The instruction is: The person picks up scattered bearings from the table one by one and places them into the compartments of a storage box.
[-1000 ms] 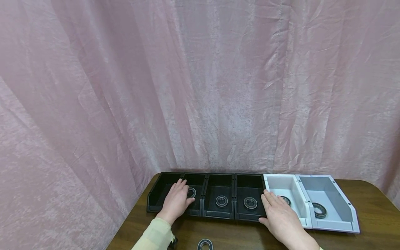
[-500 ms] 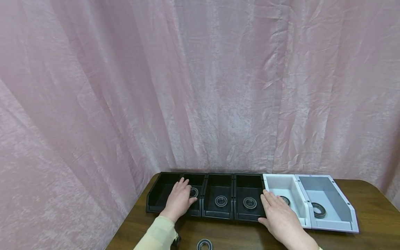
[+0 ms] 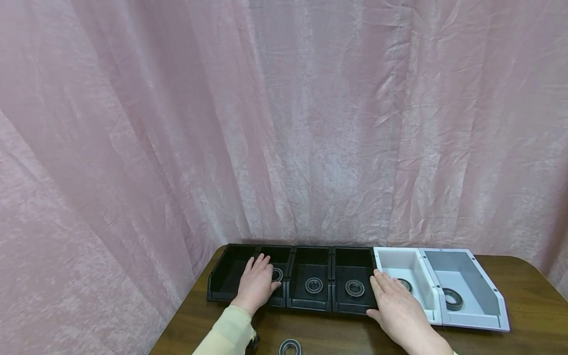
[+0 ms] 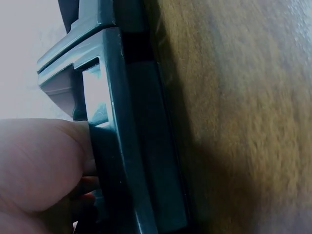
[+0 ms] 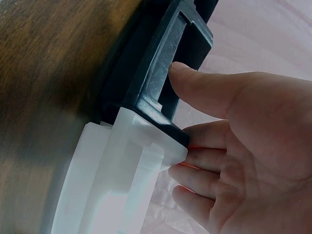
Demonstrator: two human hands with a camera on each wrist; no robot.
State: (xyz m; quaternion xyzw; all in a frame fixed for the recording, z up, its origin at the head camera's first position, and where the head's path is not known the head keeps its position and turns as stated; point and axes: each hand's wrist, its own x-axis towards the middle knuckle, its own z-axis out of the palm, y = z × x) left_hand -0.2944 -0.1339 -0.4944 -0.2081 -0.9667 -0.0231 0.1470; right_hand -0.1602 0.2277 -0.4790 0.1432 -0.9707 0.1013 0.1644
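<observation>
In the head view my left hand (image 3: 255, 286) reaches over the two leftmost black bins with its fingers spread and nearly straight. Beside its thumb a ball bearing (image 3: 280, 274) lies in the second black bin (image 3: 276, 299), partly covered by the hand. In the left wrist view the thumb (image 4: 44, 161) is right at that bin's front lip. My right hand (image 3: 397, 305) rests, fingers straight, where the last black bin (image 5: 163, 63) meets the white bin (image 5: 141, 131). Its thumb touches the black bin's front edge in the right wrist view. Another bearing (image 3: 406, 284) shows partly behind this hand.
More bearings sit in the third black bin (image 3: 313, 279), the fourth black bin (image 3: 355, 282) and the pale grey bin (image 3: 477, 315) at the right end. One loose bearing (image 3: 290, 341) lies on the wooden table (image 3: 341, 337) in front. A pink curtain (image 3: 310, 148) hangs behind.
My left hand has shifted slightly to the right, and the bearing beside its thumb has moved a little rightward in the second black bin. The right hand has stayed in place.
</observation>
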